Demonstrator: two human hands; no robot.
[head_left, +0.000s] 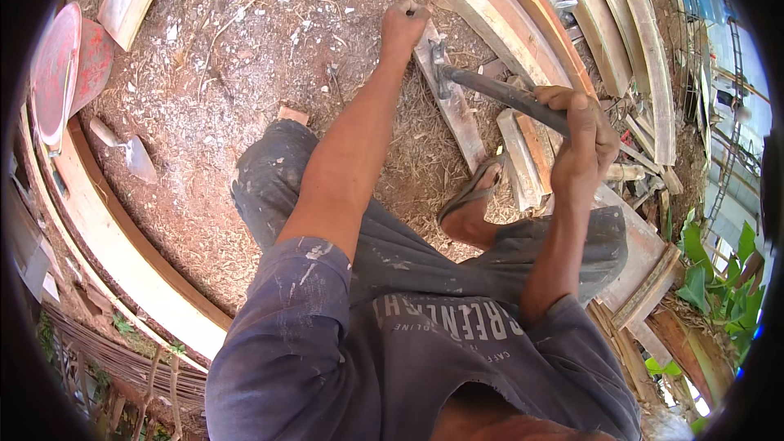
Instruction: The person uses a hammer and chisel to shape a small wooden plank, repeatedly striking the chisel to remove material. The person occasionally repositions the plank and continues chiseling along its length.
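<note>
My right hand (584, 126) is wrapped round the dark handle of a hammer (506, 96). The hammer's metal head is over a narrow, worn wooden board (461, 126), and the frame does not show clearly whether it touches. At the far end of that board, my left hand (404, 28) is closed, thumb and fingers drawn together. Whatever it may grip is too small or hidden to make out. My sandalled foot (474, 196) stands beside the board's near end.
Long timber planks (490, 12) lie beyond the board toward the right. Short wood blocks (523, 159) sit by my foot. To the left are a trowel (131, 151), a red tub (69, 69) and a long plank (139, 237). Straw and pale chips litter the ground.
</note>
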